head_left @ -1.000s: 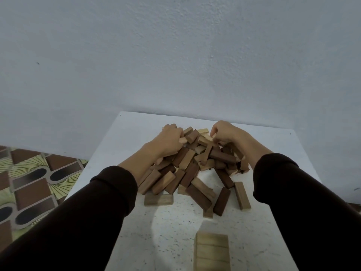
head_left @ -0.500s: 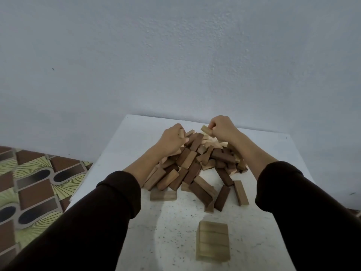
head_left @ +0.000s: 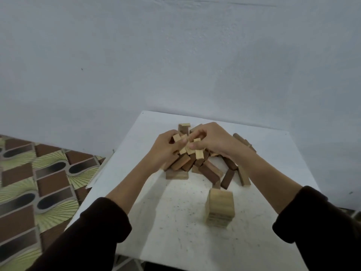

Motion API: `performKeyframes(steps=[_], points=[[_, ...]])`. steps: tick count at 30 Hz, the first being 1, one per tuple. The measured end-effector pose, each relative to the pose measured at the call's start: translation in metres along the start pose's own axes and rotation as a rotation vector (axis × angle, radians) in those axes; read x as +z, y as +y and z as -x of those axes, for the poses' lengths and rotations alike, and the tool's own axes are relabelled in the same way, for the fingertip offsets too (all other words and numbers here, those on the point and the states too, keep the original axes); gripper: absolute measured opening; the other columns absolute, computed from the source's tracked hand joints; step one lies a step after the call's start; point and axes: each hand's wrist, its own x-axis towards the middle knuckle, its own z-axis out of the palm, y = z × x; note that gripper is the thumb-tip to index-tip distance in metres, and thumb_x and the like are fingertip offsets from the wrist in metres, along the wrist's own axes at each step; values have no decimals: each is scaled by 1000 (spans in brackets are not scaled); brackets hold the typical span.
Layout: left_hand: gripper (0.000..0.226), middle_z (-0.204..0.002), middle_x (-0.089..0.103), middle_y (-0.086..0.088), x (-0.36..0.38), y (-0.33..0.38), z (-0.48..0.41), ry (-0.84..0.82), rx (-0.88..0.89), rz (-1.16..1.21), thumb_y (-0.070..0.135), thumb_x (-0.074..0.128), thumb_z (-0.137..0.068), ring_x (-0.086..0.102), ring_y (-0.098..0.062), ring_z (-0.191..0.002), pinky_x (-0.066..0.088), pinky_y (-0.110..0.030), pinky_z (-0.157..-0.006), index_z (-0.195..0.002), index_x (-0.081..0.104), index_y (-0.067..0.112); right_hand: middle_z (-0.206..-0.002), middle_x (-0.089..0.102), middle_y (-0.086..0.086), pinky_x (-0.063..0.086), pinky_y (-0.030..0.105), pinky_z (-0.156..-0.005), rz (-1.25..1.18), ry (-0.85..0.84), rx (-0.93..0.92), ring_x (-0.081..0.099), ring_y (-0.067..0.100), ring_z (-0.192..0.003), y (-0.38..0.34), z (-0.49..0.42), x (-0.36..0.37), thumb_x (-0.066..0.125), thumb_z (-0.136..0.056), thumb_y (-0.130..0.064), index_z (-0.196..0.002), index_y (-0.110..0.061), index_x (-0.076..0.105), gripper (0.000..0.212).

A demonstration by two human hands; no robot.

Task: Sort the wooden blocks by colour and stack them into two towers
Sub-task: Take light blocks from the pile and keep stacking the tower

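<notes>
Head | L grip (head_left: 164, 150), R grip (head_left: 212, 141) clamp light blocks (head_left: 177, 137) | pile (head_left: 210, 173) nr table (head_left: 156, 222) far edge

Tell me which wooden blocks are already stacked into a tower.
Only the tower of light blocks, standing alone on the table's near side. All the others lie jumbled, light and dark mixed, in the pile beyond it.

single head-worn wide view, looking forward and down, close over the table (head_left: 172, 237), wall (head_left: 175, 55) behind
</notes>
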Motion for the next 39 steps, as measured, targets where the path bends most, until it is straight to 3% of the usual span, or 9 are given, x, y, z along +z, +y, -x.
performKeyframes(steps=[5,8,11,15,19,23,28,32,39], points=[[23,-61,48,1,-34,-41,48,-178,-212,-200,19,67,-88,44,-7,-52,37,-17,-53,-71,53,12,-74,51,-7,35,14,-54,167,-29,-95,45,4,-64,-30,38,54,80,-70,-15,-84,-2,67,23],[28,-59,49,2,-41,-60,70,-295,-302,-388,18,67,-87,45,-9,-53,36,-19,-54,-65,51,15,-73,59,5,42,28,-59,245,-25,-47,53,14,-67,-27,51,97,77,-71,-12,-78,1,68,18],[23,-60,52,4,-41,-74,82,-213,-217,-512,23,72,-83,46,-9,-56,36,-18,-56,-67,56,20,-81,62,8,42,29,-58,291,-7,70,57,20,-74,-12,57,137,64,-82,-8,-79,-4,61,7],[21,-82,59,-1,-39,-83,80,-104,-144,-594,26,78,-76,49,-9,-70,36,-11,-58,-89,65,16,-71,45,3,34,28,-63,428,30,177,47,20,-77,12,56,158,45,-95,-5,-65,-11,42,30],[52,-100,48,-1,-42,-95,76,-66,-109,-668,26,84,-69,46,-9,-80,36,-6,-66,-114,62,12,-96,52,7,44,29,-72,320,56,180,49,17,-84,21,48,162,48,-95,-4,-106,-2,57,15],[64,-106,43,1,-39,-98,81,-24,-45,-632,23,84,-69,43,-2,-69,36,-4,-65,-123,54,7,-124,51,9,45,25,-83,225,90,154,49,17,-98,33,43,167,51,-93,-1,-114,-4,57,22],[84,-115,45,0,-45,-98,96,-79,-65,-498,23,87,-65,47,-6,-75,41,-7,-69,-135,42,14,-124,49,1,47,25,-79,9,97,121,50,11,-94,39,52,167,39,-95,3,-125,-8,53,36],[89,-118,46,-2,-47,-103,102,-136,-10,-510,15,86,-65,46,-8,-76,39,-8,-67,-139,37,14,-115,46,-10,40,9,-62,-49,12,94,48,2,-78,45,61,167,53,-88,-2,-130,-18,48,45],[82,-110,53,4,-43,-110,106,-79,56,-457,8,84,-66,48,1,-73,39,-8,-65,-135,41,13,-124,43,-7,42,19,-79,-24,-46,-9,41,10,-99,53,62,174,67,-77,-5,-138,-23,39,69]])
